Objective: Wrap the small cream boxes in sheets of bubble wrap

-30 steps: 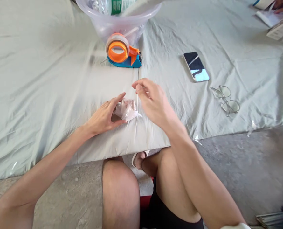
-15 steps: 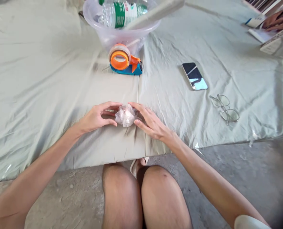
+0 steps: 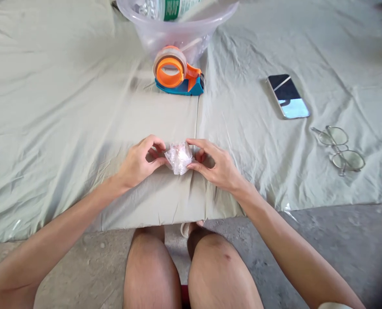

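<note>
A small bundle of crumpled clear plastic wrap [image 3: 179, 158] rests on the cloth near the table's front edge. Something pinkish shows faintly through it, too unclear to name. My left hand [image 3: 144, 159] is at its left side, with curled fingers and the thumb and index finger at the wrap's left corner. From the other side, my right hand [image 3: 215, 163] holds the bundle between the thumb in front and the index finger behind. Behind both hands stands an orange and blue tape dispenser [image 3: 179, 71] with a roll of tape on it.
A translucent plastic basin [image 3: 174, 36] stands at the back, with a green-labelled bottle [image 3: 171, 8] in it. To the right lie a phone [image 3: 288, 96] and a pair of glasses [image 3: 339, 148]. A wrinkled pale green cloth [image 3: 65, 107] covers the table; my knees are below its front edge.
My fingers have closed in on the plastic bundle from both sides; earlier they were spread more loosely around it. The camera view has shifted, so the phone and glasses appear farther right.
</note>
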Tool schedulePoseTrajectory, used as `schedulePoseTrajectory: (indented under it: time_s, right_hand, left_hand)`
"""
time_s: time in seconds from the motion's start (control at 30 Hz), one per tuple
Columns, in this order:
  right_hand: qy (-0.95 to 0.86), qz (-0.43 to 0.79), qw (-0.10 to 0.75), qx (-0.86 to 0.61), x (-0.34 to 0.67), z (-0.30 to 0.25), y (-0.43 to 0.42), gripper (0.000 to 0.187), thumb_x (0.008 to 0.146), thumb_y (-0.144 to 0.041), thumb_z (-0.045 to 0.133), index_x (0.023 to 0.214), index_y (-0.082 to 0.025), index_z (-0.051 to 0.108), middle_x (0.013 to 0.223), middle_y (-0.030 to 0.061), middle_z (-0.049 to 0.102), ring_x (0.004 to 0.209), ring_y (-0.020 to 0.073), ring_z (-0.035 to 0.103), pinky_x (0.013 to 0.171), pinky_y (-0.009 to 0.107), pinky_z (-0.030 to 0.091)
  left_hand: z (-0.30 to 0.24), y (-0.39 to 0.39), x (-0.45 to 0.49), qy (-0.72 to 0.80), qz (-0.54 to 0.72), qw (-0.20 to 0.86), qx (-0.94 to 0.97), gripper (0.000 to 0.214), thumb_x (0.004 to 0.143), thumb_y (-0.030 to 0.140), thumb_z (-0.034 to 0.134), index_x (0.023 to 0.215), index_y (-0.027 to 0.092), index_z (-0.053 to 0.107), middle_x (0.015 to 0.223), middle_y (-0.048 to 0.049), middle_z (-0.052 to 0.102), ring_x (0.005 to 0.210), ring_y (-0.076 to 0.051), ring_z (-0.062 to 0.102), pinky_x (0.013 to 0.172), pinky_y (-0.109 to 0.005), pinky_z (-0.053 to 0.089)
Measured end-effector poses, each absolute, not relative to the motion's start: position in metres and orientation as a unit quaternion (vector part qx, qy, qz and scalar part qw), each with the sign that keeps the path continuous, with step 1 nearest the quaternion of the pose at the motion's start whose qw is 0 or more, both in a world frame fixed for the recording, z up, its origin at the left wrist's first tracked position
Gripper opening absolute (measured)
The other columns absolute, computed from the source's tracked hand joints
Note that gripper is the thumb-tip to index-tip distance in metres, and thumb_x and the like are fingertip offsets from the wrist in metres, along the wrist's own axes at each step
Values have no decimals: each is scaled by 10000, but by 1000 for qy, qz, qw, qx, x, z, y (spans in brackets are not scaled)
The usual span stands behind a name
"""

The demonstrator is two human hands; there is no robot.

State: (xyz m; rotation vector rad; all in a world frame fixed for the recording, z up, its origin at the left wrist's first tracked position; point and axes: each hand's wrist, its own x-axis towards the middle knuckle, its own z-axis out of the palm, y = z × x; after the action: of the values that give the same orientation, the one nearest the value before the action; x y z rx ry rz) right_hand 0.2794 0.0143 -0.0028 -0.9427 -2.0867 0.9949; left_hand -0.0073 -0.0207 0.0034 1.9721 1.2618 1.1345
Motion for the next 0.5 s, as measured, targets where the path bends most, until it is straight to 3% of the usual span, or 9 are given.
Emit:
schedulePoseTrajectory:
  time_s: [0.13,0.27,0.4,0.5]
  right_hand:
    - [-809,354,351,-311,283,-3,11,500,1120,-425,791,1602,-367,672,1570,129,742,869,223,753,896,470,725]
    - [-821,347,373,-258,286,-9,12,560,1113,-291,799,1649,-358,647,1658,138,668,906,201,760,944,490,763]
    - [-806,382,365,-268,286,-13,11,635,1116,-190,744,1702,-398,618,1721,106,626,994,202,791,1024,493,775]
    - [-792,396,374,-276,285,-13,11,600,1121,-139,694,1661,-399,662,1692,89,648,1002,187,795,1019,461,782]
  left_hand:
    - [9,-26,-5,455,411,216,760,22,1103,237,775,1089,222,779,938,5,781,768,-138,745,724,-244,660]
    - [9,-35,0,468,424,196,751,137,1088,130,722,1127,221,817,1026,-8,836,864,-153,800,795,-247,685]
    - [9,-41,2,486,422,180,744,140,1117,166,721,1132,236,841,1107,-23,867,919,-177,829,807,-269,706]
    - [10,-45,3,483,437,230,723,172,1148,247,756,1307,262,820,1150,-25,883,978,-192,869,905,-304,749]
